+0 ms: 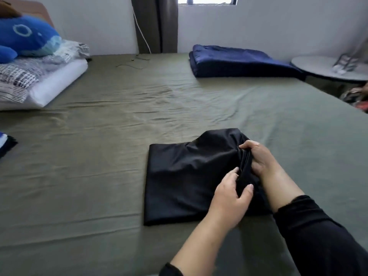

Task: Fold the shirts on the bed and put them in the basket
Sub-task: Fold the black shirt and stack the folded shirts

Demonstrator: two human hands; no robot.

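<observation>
A black shirt (179,176), partly folded into a rough rectangle, lies on the olive-green bed (99,156) near its right front. Its right edge is bunched and lifted. My left hand (229,198) pinches that bunched edge from the near side, thumb and fingers curled on the cloth. My right hand (260,158) grips the same edge from the far right side. Dark folded clothes (6,144) peek in at the left edge of the bed. No basket is in view.
A folded navy blanket (235,60) lies at the bed's far right. Pillows (39,80) and a blue plush toy (25,36) sit at the far left. A cable (129,63) lies near the wall. A round white table (328,68) stands beyond the right edge.
</observation>
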